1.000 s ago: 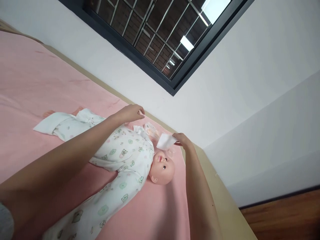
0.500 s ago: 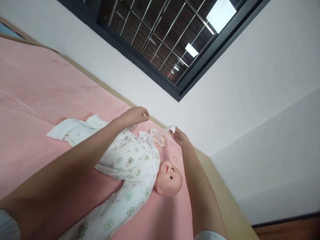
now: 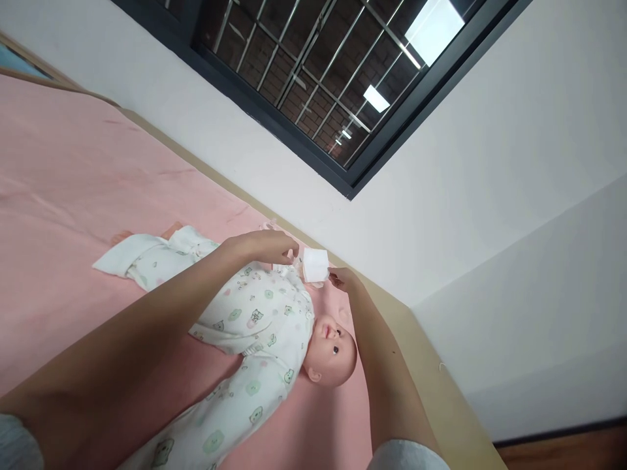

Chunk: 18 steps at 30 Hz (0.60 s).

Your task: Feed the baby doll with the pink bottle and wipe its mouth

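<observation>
A white square pad, like folded gauze (image 3: pixel 316 265), hangs flat above the doll's outstretched arm, pinched at its right edge by my right hand (image 3: pixel 345 279). My left hand (image 3: pixel 275 247) is just left of the pad with bent fingers slightly apart; nothing shows in them. Below both hands a baby doll (image 3: pixel 330 352) lies on its back in a white suit (image 3: pixel 255 307) printed with green and brown animals. The cuff of the doll's far sleeve (image 3: pixel 283 269) shows under my left fingertips; its hand is mostly hidden behind the pad.
A pink sheet (image 3: pixel 59 176) covers the bed, with a tan edge (image 3: pixel 431 365) along the wall. Clear plastic pieces (image 3: pixel 269 225) lie beyond my left hand, and a faint clear round piece (image 3: pixel 345 314) near the doll's head. Above is a dark-framed window (image 3: pixel 313 153) with bars.
My right hand has moved left with the white pad, which now faces me flat over the doll's far hand. My left hand has come down slightly and to the right.
</observation>
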{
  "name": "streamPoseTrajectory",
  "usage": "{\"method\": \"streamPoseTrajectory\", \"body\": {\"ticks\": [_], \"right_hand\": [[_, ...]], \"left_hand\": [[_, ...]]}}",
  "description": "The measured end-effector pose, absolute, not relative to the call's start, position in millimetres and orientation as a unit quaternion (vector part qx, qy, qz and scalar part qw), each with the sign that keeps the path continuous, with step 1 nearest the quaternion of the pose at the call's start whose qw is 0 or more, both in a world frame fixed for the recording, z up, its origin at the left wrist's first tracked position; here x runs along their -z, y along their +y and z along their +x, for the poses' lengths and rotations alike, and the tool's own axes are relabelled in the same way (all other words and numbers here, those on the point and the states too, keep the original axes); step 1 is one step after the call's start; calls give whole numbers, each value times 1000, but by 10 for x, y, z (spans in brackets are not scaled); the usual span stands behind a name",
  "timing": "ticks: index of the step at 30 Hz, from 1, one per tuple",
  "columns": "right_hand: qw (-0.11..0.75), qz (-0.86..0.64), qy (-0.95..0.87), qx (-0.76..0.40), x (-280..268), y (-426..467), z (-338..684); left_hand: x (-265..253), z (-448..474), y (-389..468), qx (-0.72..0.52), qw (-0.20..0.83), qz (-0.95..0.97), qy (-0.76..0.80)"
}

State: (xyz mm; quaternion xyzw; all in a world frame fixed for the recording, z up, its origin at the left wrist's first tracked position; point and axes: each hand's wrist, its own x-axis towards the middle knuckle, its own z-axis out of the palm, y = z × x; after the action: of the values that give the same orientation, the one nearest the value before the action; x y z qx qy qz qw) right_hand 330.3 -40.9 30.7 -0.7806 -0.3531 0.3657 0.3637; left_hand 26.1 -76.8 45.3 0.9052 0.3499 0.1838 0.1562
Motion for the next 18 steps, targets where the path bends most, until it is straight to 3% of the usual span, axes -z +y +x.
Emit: {"method": "streamPoseTrajectory", "body": {"ticks": [13,18], "right_hand": [[318,-799,-391,-329,-351,-475,3297],[351,-766,-460,-281,-605,-730,3134]], "left_hand": [[-456,460,-946,-147,127,928,319],[-489,540,-1174,-151,107,947,264]]}}
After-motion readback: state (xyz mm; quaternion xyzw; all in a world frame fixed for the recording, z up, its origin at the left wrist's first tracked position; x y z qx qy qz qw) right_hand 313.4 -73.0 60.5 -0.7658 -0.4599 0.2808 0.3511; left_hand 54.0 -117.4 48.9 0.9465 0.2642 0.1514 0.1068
